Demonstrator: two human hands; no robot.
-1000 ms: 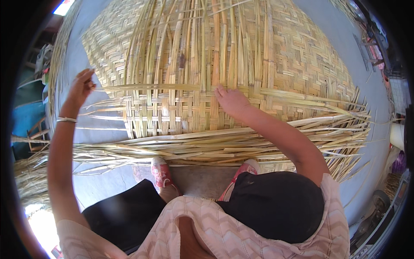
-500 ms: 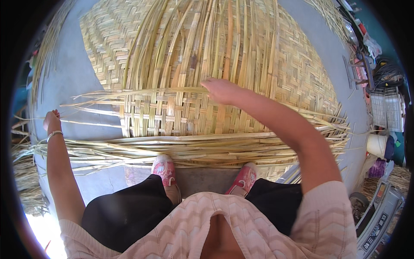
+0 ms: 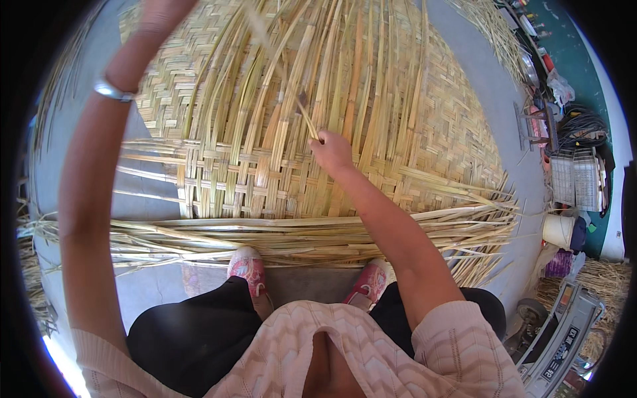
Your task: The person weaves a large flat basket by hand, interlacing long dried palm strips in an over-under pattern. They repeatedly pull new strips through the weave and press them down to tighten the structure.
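Strip [image 3: 308, 122]: slants over the mat [image 3: 458, 132], its upper part blurred.
Right hand [image 3: 332, 152]: fingers clamped on the strip's lower part.
Left hand [image 3: 167, 9]: at the upper edge, fingers out of sight; cannot tell their state.
Mat: flat on the grey floor [image 3: 481, 93].
Loose strips [image 3: 312, 233]: piled between the mat and the red shoes [image 3: 249, 270].

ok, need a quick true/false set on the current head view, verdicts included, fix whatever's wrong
1. The right grip is closed on a strip. True.
2. The bracelet is on the right arm. False: the bracelet is on the left arm.
3. Loose strips lie crosswise by the toes of the shoes. True.
4. The shoes are plain black. False: the shoes are reddish and patterned, with pale toes.
5. The left grip is fully in view. False: the top edge cuts it off.
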